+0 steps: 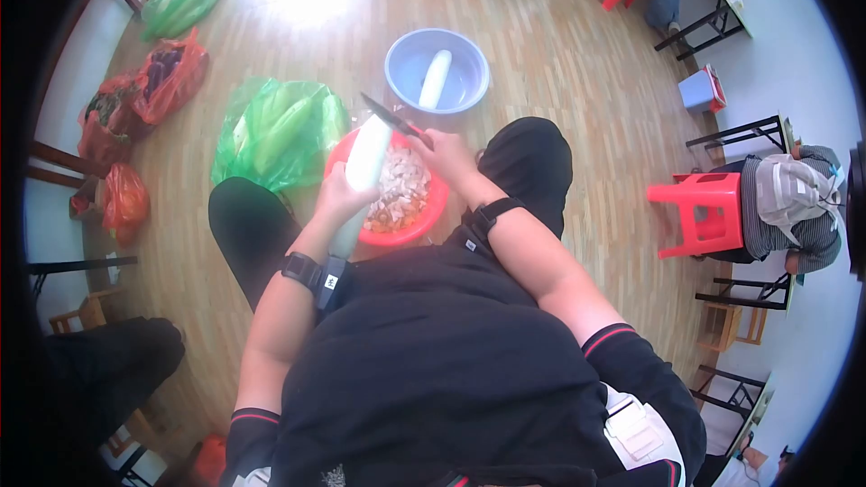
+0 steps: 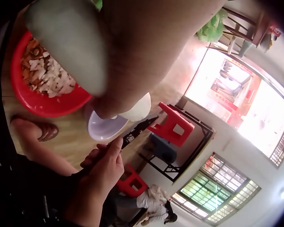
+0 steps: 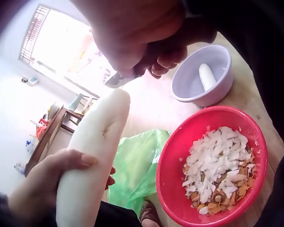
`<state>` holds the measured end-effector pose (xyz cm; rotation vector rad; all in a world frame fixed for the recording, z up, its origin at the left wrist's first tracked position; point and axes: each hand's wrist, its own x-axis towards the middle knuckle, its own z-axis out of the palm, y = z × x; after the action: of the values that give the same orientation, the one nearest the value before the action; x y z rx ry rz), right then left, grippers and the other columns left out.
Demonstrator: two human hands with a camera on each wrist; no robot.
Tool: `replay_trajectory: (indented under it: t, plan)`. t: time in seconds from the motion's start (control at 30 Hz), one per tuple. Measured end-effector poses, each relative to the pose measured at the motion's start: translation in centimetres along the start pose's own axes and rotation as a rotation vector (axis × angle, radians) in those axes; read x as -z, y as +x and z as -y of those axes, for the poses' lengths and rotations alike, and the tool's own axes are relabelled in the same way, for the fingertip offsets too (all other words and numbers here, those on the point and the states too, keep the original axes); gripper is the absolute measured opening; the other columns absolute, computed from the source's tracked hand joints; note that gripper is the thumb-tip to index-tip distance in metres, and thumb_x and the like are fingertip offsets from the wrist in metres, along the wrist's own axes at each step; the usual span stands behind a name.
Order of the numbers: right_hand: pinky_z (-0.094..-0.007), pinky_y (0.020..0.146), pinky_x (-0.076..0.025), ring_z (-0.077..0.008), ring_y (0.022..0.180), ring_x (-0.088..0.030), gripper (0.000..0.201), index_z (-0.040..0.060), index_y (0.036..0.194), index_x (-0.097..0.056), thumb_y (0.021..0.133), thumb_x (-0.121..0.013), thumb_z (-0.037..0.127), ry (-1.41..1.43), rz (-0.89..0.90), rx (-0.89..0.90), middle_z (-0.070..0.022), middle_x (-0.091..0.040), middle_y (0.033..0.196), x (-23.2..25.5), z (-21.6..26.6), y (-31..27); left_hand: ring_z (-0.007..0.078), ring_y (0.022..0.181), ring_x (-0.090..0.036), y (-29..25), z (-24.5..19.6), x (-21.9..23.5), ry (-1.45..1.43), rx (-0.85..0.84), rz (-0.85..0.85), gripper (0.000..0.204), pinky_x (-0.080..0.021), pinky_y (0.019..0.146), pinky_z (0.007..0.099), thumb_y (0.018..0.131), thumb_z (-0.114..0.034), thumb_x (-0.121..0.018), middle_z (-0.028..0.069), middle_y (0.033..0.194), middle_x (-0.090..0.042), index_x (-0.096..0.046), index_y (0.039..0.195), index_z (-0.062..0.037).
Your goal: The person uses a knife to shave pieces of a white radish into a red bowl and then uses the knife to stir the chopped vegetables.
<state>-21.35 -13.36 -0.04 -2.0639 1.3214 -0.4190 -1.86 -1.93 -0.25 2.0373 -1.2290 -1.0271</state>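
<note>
A long white radish [image 1: 368,155] is gripped around its middle by the left hand [image 1: 336,196], tilted above the red basin [image 1: 439,207]. In the right wrist view the radish [image 3: 92,156] shows a small pitted mark near its upper end, and the left thumb lies along it. The right hand [image 1: 445,155] holds a knife [image 1: 390,115] by its dark handle, with the blade by the radish's far end. White and orange-brown peelings [image 3: 217,165] lie in the basin. In the left wrist view the left hand partly hides the radish.
Beyond the red basin stands a pale blue basin [image 1: 401,68] with another white radish [image 1: 436,79] in it. A green bag [image 1: 280,135] of vegetables lies to the left, with red bags [image 1: 171,81] farther left. Red stools [image 1: 699,216] and a seated person are at the right.
</note>
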Motion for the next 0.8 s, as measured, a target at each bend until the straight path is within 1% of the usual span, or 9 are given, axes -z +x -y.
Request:
replay_trajectory:
  t: [0.1,0.17,0.23,0.3,0.37,0.47,0.6,0.73,0.8]
  plan:
    - [-0.0413,0.061,-0.048,-0.0316,0.066,-0.063,0.037,0.0093,0.083,-0.066,0.087,-0.058,0.045,0.023,0.169,0.169,-0.0129,-0.064,0.07,-0.1,1.1,-0.6,0.0256,0.093,-0.062,0.3,0.5,-0.3,0.001,0.012,-0.007,0.067,-0.05,0.082,0.0354,0.056,-0.028,-0.079,0.0171,0.1,-0.062,-0.051,0.108,0.0032]
    - [-0.0416,0.058,-0.046,-0.0297,0.064,-0.061,0.039,0.0096,0.072,-0.061,0.087,-0.057,0.046,0.054,0.154,0.448,-0.0114,-0.06,0.066,-0.4,1.6,-1.3,0.0239,0.093,-0.062,1.2,1.7,-0.9,-0.002,0.015,-0.013,0.066,-0.05,0.081,0.0347,0.057,-0.026,-0.079,0.0159,0.1,-0.063,-0.052,0.109,0.0028]
    - [-0.0417,0.057,-0.046,-0.0288,0.064,-0.06,0.04,0.0107,0.072,-0.061,0.087,-0.057,0.047,-0.043,0.243,0.461,-0.0107,-0.06,0.066,-0.7,1.7,-1.5,0.0255,0.105,-0.06,1.5,1.8,-0.9,-0.182,-0.117,0.094,0.078,-0.048,0.09,0.0375,0.058,-0.028,-0.078,0.0161,0.11,-0.061,-0.048,0.124,0.0016]
    - [-0.0418,0.058,-0.047,-0.0292,0.064,-0.061,0.041,0.0109,0.072,-0.062,0.087,-0.057,0.048,-0.054,0.21,0.455,-0.0106,-0.061,0.066,-0.9,1.7,-1.5,0.0241,0.108,-0.059,1.4,2.1,-0.8,-0.257,-0.114,0.148,0.084,-0.047,0.092,0.037,0.057,-0.026,-0.079,0.0138,0.114,-0.06,-0.045,0.13,-0.0023]
    - [-0.0419,0.059,-0.047,-0.0295,0.064,-0.061,0.041,0.0111,0.072,-0.062,0.087,-0.056,0.049,-0.065,0.18,0.447,-0.0105,-0.061,0.066,-0.8,1.6,-1.4,0.0237,0.105,-0.06,1.2,2.2,-0.9,-0.233,-0.088,0.045,0.076,-0.048,0.09,0.0362,0.058,-0.026,-0.08,0.0148,0.11,-0.061,-0.048,0.123,0.0006]
    - [-0.0424,0.063,-0.05,-0.0313,0.067,-0.064,0.041,0.0119,0.078,-0.066,0.088,-0.054,0.05,-0.141,0.058,0.137,-0.0116,-0.065,0.07,-0.3,1.1,-0.4,0.0234,0.095,-0.062,0.8,1.7,-0.7,-0.223,-0.065,0.058,0.065,-0.05,0.082,0.0358,0.059,-0.027,-0.08,0.0155,0.101,-0.061,-0.051,0.11,0.0035]
    - [-0.0426,0.066,-0.051,-0.0319,0.073,-0.066,0.044,0.0112,0.087,-0.069,0.09,-0.05,0.05,-0.119,-0.062,-0.068,-0.0133,-0.068,0.076,0.0,-0.6,0.7,0.0231,0.09,-0.062,0.2,0.6,-0.4,-0.229,-0.053,0.097,0.062,-0.051,0.077,0.0354,0.06,-0.028,-0.079,0.0154,0.098,-0.061,-0.053,0.105,0.0048]
    - [-0.0419,0.064,-0.05,-0.032,0.072,-0.066,0.042,0.0096,0.085,-0.067,0.089,-0.052,0.048,-0.146,-0.09,-0.11,-0.014,-0.067,0.075,0.1,-0.6,0.5,0.023,0.089,-0.062,0.3,0.4,-0.4,-0.247,-0.054,0.107,0.06,-0.051,0.076,0.0354,0.06,-0.027,-0.079,0.0149,0.096,-0.061,-0.053,0.104,0.0049]
    - [-0.0401,0.061,-0.049,-0.0306,0.068,-0.065,0.039,0.0086,0.081,-0.065,0.089,-0.055,0.045,0.076,-0.042,0.014,-0.0132,-0.065,0.071,0.3,0.0,0.3,0.023,0.088,-0.063,0.3,0.2,-0.3,-0.262,-0.035,0.09,0.061,-0.052,0.075,0.0348,0.06,-0.027,-0.079,0.0147,0.096,-0.061,-0.053,0.104,0.0054]
